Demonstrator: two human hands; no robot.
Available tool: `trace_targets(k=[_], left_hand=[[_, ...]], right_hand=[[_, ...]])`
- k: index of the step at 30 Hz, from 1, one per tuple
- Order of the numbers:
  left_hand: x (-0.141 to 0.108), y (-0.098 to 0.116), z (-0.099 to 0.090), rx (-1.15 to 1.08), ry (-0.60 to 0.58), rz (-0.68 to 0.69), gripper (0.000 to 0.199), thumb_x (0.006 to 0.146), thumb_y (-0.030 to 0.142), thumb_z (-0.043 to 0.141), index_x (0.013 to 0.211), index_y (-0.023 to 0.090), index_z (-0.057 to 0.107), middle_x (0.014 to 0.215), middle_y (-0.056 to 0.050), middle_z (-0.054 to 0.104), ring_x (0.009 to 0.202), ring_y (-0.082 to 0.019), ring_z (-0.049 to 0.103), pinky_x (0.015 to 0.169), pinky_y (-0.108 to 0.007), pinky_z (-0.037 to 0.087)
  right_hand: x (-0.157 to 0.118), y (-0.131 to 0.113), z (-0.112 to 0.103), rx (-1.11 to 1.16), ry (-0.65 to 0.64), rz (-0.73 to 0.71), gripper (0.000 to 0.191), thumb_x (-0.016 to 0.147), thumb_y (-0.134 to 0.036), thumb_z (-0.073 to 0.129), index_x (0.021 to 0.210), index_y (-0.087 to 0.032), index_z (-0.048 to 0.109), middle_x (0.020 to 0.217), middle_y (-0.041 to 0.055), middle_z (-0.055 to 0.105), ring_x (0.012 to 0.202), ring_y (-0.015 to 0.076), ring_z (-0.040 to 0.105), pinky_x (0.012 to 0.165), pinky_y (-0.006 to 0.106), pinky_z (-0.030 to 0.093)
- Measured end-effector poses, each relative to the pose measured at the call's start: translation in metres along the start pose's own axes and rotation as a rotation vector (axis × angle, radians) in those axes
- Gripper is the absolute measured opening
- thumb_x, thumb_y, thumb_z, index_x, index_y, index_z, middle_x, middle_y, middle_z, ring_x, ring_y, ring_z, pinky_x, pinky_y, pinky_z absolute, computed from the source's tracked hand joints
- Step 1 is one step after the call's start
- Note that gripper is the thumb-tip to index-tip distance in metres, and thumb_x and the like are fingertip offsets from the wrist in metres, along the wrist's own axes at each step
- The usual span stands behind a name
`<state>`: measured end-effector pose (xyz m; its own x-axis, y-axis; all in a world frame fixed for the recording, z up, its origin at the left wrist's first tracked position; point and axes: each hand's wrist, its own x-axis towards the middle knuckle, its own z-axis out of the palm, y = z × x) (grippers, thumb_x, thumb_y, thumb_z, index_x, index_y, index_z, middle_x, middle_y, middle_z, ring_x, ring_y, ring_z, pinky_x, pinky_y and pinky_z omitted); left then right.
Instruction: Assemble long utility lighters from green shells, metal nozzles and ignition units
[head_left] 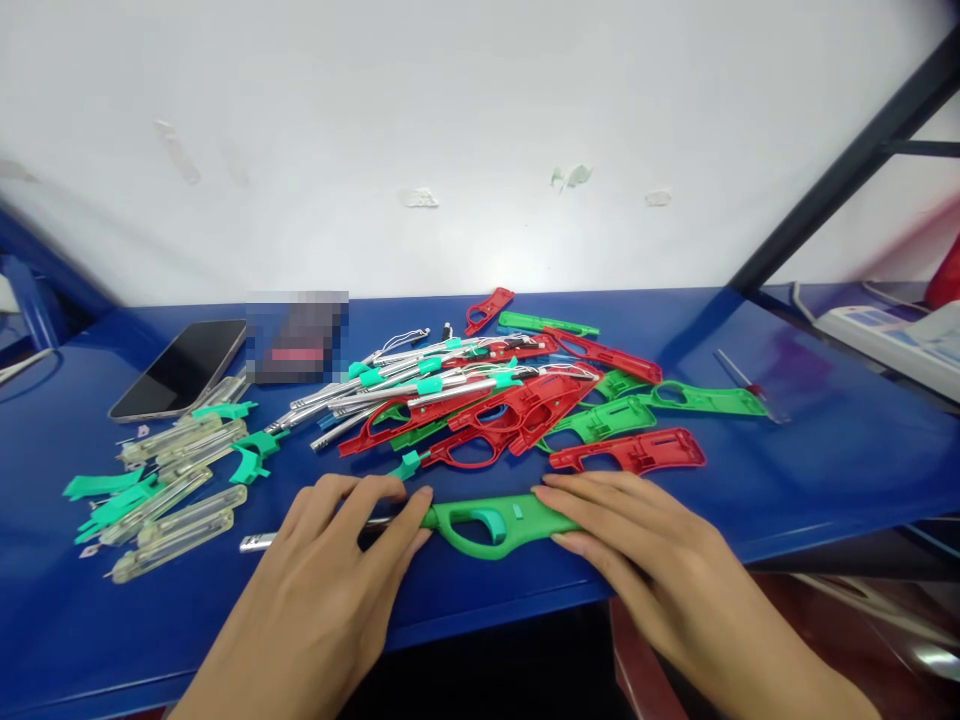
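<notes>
A green long-neck gas lighter (517,522) lies level at the table's front edge, between my hands. Its metal tube (257,543) sticks out to the left beyond my left hand (330,570), whose fingers are closed around the neck beside the trigger loop. My right hand (652,560) grips the handle's rear end, thumb below and fingers on top. A teal trigger shows inside the loop. Just behind lie loose red handle shells (634,452), green handle shells (604,425) and a heap of metal tubes (420,375) with teal clips and white wires.
On the left are several clear fuel tanks (176,510) and teal triggers (255,455). A phone (184,370) and a blurred dark object (300,340) lie behind them. A screwdriver (752,388) rests at the right. A white wall (480,240) rises behind the blue table (817,450).
</notes>
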<state>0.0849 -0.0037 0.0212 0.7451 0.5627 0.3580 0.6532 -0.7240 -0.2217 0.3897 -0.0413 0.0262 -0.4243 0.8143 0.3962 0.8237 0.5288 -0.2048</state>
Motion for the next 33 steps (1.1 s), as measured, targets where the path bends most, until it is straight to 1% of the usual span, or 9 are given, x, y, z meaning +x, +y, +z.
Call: trace_targets(k=[5, 8, 12, 15, 17, 22, 25, 29, 33], left_hand=[[-0.002, 0.004, 0.003, -0.05, 0.002, -0.017, 0.052, 0.092, -0.003, 0.046, 0.14, 0.01, 0.061, 0.124, -0.015, 0.066, 0.111, -0.035, 0.05, 0.092, -0.054, 0.048], [0.0, 0.006, 0.002, -0.084, 0.018, -0.009, 0.05, 0.093, -0.004, 0.046, 0.141, 0.008, 0.059, 0.119, -0.013, 0.066, 0.109, -0.033, 0.049, 0.094, -0.051, 0.042], [0.003, 0.006, 0.001, -0.131, 0.023, -0.011, 0.047, 0.095, -0.003, 0.048, 0.139, 0.01, 0.059, 0.121, -0.012, 0.063, 0.11, -0.031, 0.047, 0.096, -0.048, 0.038], [0.004, 0.006, 0.001, -0.147, 0.019, -0.034, 0.052, 0.092, -0.006, 0.047, 0.14, 0.012, 0.058, 0.122, -0.012, 0.059, 0.112, -0.03, 0.047, 0.097, -0.047, 0.036], [0.004, 0.006, 0.0, -0.147, 0.022, -0.04, 0.051, 0.091, -0.006, 0.047, 0.137, 0.012, 0.059, 0.121, -0.011, 0.06, 0.112, -0.03, 0.048, 0.098, -0.048, 0.035], [0.01, 0.005, -0.004, -0.105, 0.084, -0.013, 0.045, 0.089, -0.004, 0.047, 0.126, 0.012, 0.066, 0.106, -0.008, 0.063, 0.098, -0.027, 0.05, 0.087, -0.044, 0.036], [0.012, 0.004, -0.005, -0.112, 0.126, 0.002, 0.045, 0.088, -0.005, 0.047, 0.124, 0.011, 0.068, 0.101, -0.007, 0.064, 0.094, -0.025, 0.051, 0.084, -0.041, 0.036], [0.011, 0.005, -0.007, -0.1, 0.129, -0.011, 0.047, 0.088, -0.006, 0.045, 0.124, 0.012, 0.07, 0.101, -0.007, 0.067, 0.095, -0.026, 0.052, 0.086, -0.042, 0.036], [0.01, 0.008, -0.008, -0.093, 0.105, -0.031, 0.042, 0.091, -0.001, 0.046, 0.12, 0.014, 0.072, 0.105, -0.008, 0.07, 0.1, -0.029, 0.052, 0.091, -0.046, 0.035]], right_hand=[[0.001, 0.001, 0.001, -0.025, 0.038, -0.014, 0.033, 0.114, -0.029, 0.043, 0.135, -0.027, 0.069, 0.132, -0.0029, 0.079, 0.115, 0.0225, 0.077, 0.096, 0.044, 0.067], [0.001, 0.001, 0.004, -0.025, 0.042, 0.003, 0.033, 0.114, -0.03, 0.044, 0.135, -0.027, 0.069, 0.13, -0.0012, 0.079, 0.114, 0.0227, 0.076, 0.095, 0.043, 0.066], [-0.002, 0.0, 0.006, -0.012, 0.041, 0.037, 0.033, 0.115, -0.032, 0.044, 0.136, -0.029, 0.068, 0.129, 0.0014, 0.078, 0.112, 0.022, 0.076, 0.093, 0.041, 0.065], [-0.003, -0.001, 0.008, -0.026, 0.03, 0.041, 0.032, 0.114, -0.037, 0.045, 0.139, -0.029, 0.065, 0.131, 0.0024, 0.077, 0.113, 0.0235, 0.074, 0.094, 0.044, 0.064], [-0.003, -0.001, 0.008, -0.043, 0.035, 0.032, 0.031, 0.114, -0.038, 0.047, 0.139, -0.029, 0.063, 0.129, 0.0026, 0.077, 0.111, 0.0245, 0.075, 0.094, 0.046, 0.062], [0.001, 0.002, 0.007, -0.083, 0.089, -0.077, 0.029, 0.114, -0.031, 0.046, 0.133, -0.023, 0.067, 0.12, 0.002, 0.081, 0.1, 0.0223, 0.077, 0.087, 0.041, 0.061], [0.003, 0.003, 0.006, -0.11, 0.114, -0.161, 0.028, 0.113, -0.024, 0.048, 0.131, -0.02, 0.069, 0.12, 0.0003, 0.083, 0.1, 0.0218, 0.079, 0.084, 0.039, 0.062], [0.004, 0.003, 0.005, -0.12, 0.146, -0.191, 0.026, 0.111, -0.019, 0.053, 0.13, -0.018, 0.07, 0.121, -0.002, 0.083, 0.102, 0.021, 0.081, 0.081, 0.037, 0.063], [0.005, 0.002, 0.006, -0.124, 0.174, -0.194, 0.025, 0.11, -0.017, 0.054, 0.128, -0.017, 0.071, 0.119, -0.002, 0.084, 0.101, 0.0203, 0.082, 0.081, 0.035, 0.065]])
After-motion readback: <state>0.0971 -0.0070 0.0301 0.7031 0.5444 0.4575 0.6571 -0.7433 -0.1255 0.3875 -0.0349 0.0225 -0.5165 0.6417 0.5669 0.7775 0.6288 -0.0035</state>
